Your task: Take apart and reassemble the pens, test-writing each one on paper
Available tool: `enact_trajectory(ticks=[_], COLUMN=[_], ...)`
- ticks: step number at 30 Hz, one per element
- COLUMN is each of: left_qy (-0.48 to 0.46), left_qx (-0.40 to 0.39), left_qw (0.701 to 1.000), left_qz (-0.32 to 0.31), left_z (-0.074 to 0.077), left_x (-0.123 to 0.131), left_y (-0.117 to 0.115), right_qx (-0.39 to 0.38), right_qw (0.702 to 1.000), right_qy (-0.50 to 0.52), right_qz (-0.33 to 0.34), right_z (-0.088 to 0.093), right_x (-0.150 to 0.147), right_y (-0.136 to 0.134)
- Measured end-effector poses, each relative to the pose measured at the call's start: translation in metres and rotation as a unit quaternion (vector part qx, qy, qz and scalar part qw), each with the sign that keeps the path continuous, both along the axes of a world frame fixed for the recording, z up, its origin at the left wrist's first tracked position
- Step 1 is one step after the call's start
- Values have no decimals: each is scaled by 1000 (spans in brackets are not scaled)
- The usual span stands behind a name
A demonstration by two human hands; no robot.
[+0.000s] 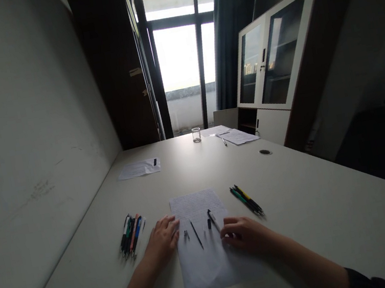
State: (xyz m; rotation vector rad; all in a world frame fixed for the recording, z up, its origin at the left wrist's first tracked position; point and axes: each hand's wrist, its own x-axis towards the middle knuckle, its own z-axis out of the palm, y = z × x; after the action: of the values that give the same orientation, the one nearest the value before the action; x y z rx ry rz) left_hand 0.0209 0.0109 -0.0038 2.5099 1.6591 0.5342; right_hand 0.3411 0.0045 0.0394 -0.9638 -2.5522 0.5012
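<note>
A sheet of lined paper (208,277) with writing near its top lies before me. On it are a dark pen refill (196,235), a small black cap (209,224), a small pale piece (204,232) and small metallic parts (186,235) too tiny to name. A pen barrel (212,219), dark with a light section, slants at the paper's right side. My right hand (246,235) has curled fingers closed at its lower end. My left hand (163,241) rests flat and open on the paper's left edge, holding nothing.
Several pens (131,235) lie bunched on the left, and more pens (247,200) on the right. Farther back are a sheet (140,168), a glass jar (196,135), papers (238,136) with a pen, and a round table hole (265,152). A wall borders the left.
</note>
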Motion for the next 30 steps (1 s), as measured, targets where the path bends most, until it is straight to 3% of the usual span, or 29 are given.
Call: enact_trajectory(ticks=[14,23,30], left_qy=[1,4,3], left_qx=[-4,-2,-3], left_qw=[1000,1000,1000], left_qz=[2,1,-1], left_z=[7,6,5], left_x=[3,3,2], left_y=[-3,-3,-3], right_qx=[45,19,-7], right_qw=[993,983,986], right_qy=[-73,-109,-64], right_qz=[-82,-145,-151], right_z=[-13,-10,-10], right_x=[-2,1,1], right_y=[5,5,6])
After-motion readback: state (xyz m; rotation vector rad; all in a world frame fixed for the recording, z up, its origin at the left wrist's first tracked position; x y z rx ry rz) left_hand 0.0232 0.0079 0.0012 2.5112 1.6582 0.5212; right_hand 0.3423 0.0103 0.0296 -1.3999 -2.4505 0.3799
